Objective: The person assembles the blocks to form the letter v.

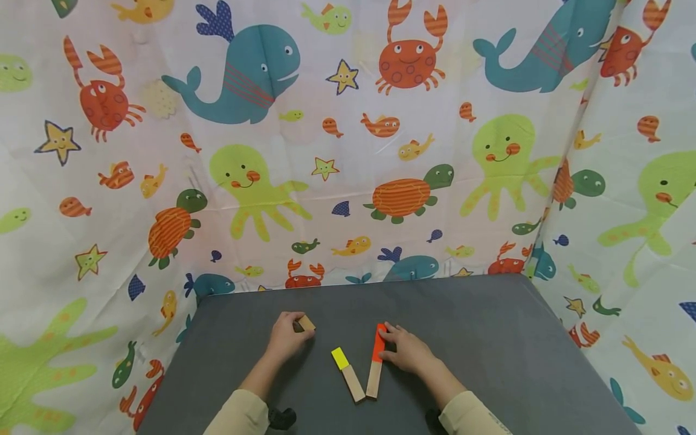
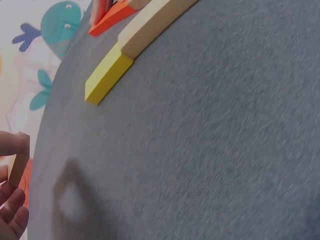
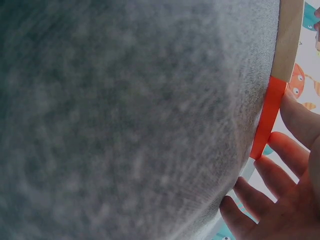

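Observation:
My left hand (image 1: pixel 285 337) pinches a small plain wooden block (image 1: pixel 307 322) above the grey table; the left wrist view shows this block (image 2: pixel 19 167) between thumb and fingers. A yellow block (image 1: pixel 340 358) lies end to end with a longer plain wooden block (image 1: pixel 354 384). Beside them, an orange block (image 1: pixel 378 344) continues another plain wooden block (image 1: pixel 373 380). The two rows form a V, their near ends close together. My right hand (image 1: pixel 409 350) touches the orange block from the right, thumb near the joint and fingertips by its far end.
The grey cloth-covered table (image 1: pixel 467 326) extends around the blocks. Behind it and at the sides hangs a white curtain (image 1: pixel 337 151) printed with sea animals. A dark strap (image 1: pixel 281 418) shows by the left sleeve (image 1: pixel 239 414).

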`<action>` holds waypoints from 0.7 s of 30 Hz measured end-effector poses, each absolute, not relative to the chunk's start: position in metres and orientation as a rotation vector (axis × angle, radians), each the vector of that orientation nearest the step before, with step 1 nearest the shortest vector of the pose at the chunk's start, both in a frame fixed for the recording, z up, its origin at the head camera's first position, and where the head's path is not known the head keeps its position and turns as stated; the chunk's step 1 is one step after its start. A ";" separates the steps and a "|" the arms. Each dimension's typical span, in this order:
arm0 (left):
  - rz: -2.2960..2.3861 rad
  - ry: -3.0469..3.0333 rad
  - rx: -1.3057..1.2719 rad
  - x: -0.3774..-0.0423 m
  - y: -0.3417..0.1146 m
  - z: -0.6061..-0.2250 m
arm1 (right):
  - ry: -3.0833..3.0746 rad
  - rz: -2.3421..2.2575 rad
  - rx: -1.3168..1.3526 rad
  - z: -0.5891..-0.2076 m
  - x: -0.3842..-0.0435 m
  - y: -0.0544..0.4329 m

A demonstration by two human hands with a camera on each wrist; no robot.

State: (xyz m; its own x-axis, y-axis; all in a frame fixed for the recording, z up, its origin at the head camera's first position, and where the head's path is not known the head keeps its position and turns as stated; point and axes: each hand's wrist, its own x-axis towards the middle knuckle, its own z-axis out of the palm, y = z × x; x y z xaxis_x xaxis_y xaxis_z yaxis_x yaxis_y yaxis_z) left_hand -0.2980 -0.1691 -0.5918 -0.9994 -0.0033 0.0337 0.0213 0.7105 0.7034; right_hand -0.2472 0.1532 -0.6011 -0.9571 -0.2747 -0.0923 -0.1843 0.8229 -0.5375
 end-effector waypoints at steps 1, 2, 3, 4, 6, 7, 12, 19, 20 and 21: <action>-1.185 -2.882 -0.028 -0.297 -0.167 -0.592 | 2.838 -0.813 -0.358 -0.601 -0.247 0.153; -1.187 -2.888 -0.043 -0.297 -0.165 -0.591 | 2.838 -0.811 -0.359 -0.601 -0.248 0.153; -1.189 -2.895 -0.057 -0.296 -0.163 -0.592 | 2.838 -0.809 -0.360 -0.601 -0.248 0.154; -1.191 -2.900 -0.071 -0.295 -0.160 -0.592 | 2.839 -0.807 -0.365 -0.601 -0.248 0.154; -1.190 -2.910 -0.083 -0.295 -0.156 -0.593 | 2.840 -0.808 -0.374 -0.601 -0.248 0.154; -1.188 -2.912 -0.089 -0.294 -0.155 -0.593 | 2.839 -0.807 -0.381 -0.602 -0.248 0.154; -1.205 -2.916 -0.121 -0.292 -0.149 -0.598 | 2.833 -0.812 -0.393 -0.602 -0.247 0.153; -1.219 -2.928 -0.160 -0.294 -0.145 -0.600 | 2.837 -0.802 -0.368 -0.601 -0.248 0.154; -1.223 -2.929 -0.167 -0.294 -0.144 -0.601 | 2.837 -0.804 -0.368 -0.601 -0.248 0.154; -1.228 -2.932 -0.169 -0.295 -0.143 -0.602 | 2.836 -0.806 -0.368 -0.601 -0.248 0.154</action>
State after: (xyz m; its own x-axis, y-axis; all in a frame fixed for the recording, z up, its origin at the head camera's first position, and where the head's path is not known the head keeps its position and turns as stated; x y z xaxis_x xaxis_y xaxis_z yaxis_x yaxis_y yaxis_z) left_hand -0.2946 -0.1435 -0.6023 -0.9935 0.1139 0.0024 0.0816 0.6969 0.7125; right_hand -0.2481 0.1541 -0.6008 -0.9550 -0.2808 -0.0956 -0.1885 0.8234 -0.5352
